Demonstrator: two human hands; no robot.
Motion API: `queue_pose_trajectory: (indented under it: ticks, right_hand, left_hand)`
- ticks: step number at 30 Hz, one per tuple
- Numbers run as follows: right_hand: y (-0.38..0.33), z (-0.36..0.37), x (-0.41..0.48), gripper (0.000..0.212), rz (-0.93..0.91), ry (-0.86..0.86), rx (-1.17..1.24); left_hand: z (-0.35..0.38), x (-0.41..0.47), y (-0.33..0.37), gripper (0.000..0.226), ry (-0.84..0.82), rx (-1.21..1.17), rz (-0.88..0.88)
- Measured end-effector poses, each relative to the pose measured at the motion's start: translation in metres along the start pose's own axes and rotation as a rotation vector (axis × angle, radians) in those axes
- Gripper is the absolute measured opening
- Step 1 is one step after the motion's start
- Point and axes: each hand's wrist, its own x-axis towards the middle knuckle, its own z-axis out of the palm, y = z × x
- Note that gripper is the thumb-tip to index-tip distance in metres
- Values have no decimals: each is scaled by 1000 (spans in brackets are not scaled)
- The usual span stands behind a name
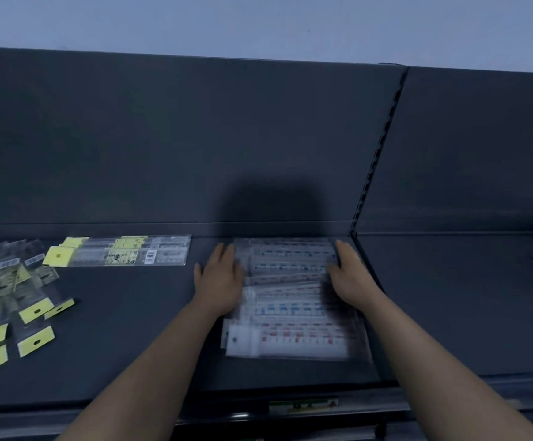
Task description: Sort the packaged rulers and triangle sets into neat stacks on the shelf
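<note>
Shelf [131, 329]: dark deck, carrying all the stock in view.
Ruler stack [290, 300]: clear packs with red and blue printing, lying flat at the right end of the bay, just beside the slotted upright [376, 154]; pack edges are fanning out toward the front.
Left hand [219, 278]: lying flat against the stack's left edge, fingers [224, 253] straight, gripping nothing.
Right hand [351, 275]: pressing the right edge in the same way, fingers straight, holding nothing.
Step in hand: judged to be squaring the stack between both hands.
Risk: the film looks slippery, so uneven side pressure is likely to send upper packs sliding toward the front lip.
Risk: squeezing too hard is apt to buckle the pile upward.
Count: two hands; one ruler stack, packs too blurred to number; one aligned row of yellow-tabbed packs [125, 254] at the back; one loose heap [10, 307] at left, showing at least five punched yellow tabs.
</note>
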Motion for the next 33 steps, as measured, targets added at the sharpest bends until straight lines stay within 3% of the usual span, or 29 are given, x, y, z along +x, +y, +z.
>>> queue_pose_trajectory:
  ticks: [4, 10, 15, 18, 22, 26, 33]
  right_hand:
    - [-16, 6, 17, 56, -125, -40, -376]
    - [-19, 25, 18, 66, -161, -252, -594]
    - [-17, 23, 10, 67, -216, -240, -626]
    - [-18, 23, 3, 68, -216, -268, -639]
    - [-14, 25, -17, 70, -217, -228, -613]
    - [-14, 28, -35, 71, -224, -208, -589]
    - [-11, 27, -62, 80, -206, -194, -587]
  left_hand:
    - [12, 8, 14, 60, -77, 299, 160]
    - [21, 2, 21, 67, -282, 376, 174]
    - [13, 1, 26, 68, -214, 368, 178]
    - [11, -1, 27, 70, -325, 409, 183]
    - [6, -20, 29, 69, -281, 453, 254]
    - [12, -39, 30, 72, -351, 498, 287]
    - [18, -70, 23, 71, -260, 528, 304]
